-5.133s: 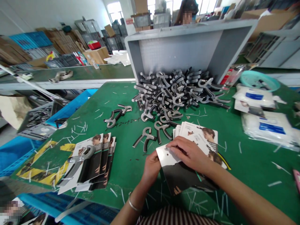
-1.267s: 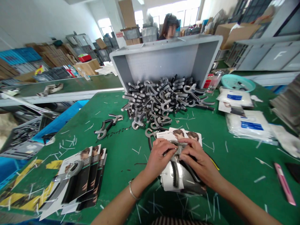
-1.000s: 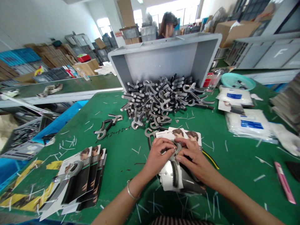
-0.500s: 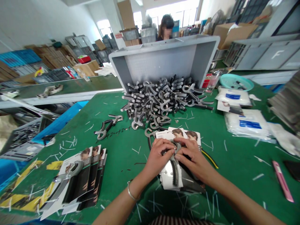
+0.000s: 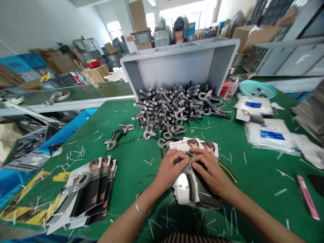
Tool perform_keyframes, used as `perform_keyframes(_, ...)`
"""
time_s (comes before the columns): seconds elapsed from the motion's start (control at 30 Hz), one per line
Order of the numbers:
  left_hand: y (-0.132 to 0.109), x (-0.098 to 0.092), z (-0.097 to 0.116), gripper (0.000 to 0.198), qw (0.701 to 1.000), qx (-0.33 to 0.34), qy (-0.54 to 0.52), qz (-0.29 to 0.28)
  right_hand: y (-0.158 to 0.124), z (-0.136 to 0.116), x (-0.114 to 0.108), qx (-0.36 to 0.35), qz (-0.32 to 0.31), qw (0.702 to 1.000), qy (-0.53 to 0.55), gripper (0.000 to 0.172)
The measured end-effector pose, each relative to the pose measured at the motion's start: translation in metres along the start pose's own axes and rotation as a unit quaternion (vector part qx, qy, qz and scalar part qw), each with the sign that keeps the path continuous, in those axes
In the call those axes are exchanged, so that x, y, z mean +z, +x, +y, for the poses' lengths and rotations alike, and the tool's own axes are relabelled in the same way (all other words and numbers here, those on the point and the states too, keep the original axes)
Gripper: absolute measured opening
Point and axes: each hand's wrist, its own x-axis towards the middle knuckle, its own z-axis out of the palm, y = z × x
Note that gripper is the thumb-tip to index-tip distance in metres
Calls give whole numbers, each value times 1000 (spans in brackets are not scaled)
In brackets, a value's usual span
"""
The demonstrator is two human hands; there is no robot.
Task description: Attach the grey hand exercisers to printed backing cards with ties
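Observation:
Both hands meet over a grey-and-black spring clamp (image 5: 191, 184) lying on a stack of printed cards (image 5: 177, 145). My left hand (image 5: 172, 168) pinches at the clamp's head from the left, thumb and fingers close together. From the right, my right hand (image 5: 209, 168) has its fingertips pressed at the same spot; whatever small thing lies between the fingertips is hidden. At the left, several cards (image 5: 96, 189) overlap, with another clamp (image 5: 82, 180) on the top one.
A tipped grey bin (image 5: 177, 67) spills a heap of clamps (image 5: 172, 108) onto the green table. Two loose clamps (image 5: 116, 136) lie left of it. White packets (image 5: 268, 133), a pink cutter (image 5: 307, 197) and a turquoise plate (image 5: 258, 88) are at right. A person (image 5: 178, 32) is behind.
The view has shifted slightly. Both hands stay at the clamp's head, with the fingers moved only a little. The person behind has turned the head.

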Motion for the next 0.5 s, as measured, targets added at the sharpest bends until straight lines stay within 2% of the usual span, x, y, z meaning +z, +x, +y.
perform_keyframes(0.1,-13,5,22,11,991,78,111,-5,-1,1,3,1,14,1000,-9,11)
perform_keyframes(0.2,-41,25,43,17,962,180,195,-66,2,1,8,-8,30,999,-24,15)
perform_keyframes(0.27,-60,42,50,18,934,277,199,-106,6,1,10,-8,45,998,-37,15)
perform_keyframes(0.33,-73,51,50,14,921,325,172,-127,10,1,12,-7,53,998,-42,15)
perform_keyframes(0.37,-75,50,49,12,932,309,152,-114,11,1,12,-7,55,998,-40,15)
perform_keyframes(0.43,-70,41,44,8,962,235,136,-30,12,0,13,-7,57,998,-31,14)
perform_keyframes(0.5,-58,27,39,27,972,149,166,71,11,0,13,-7,61,998,-27,13)
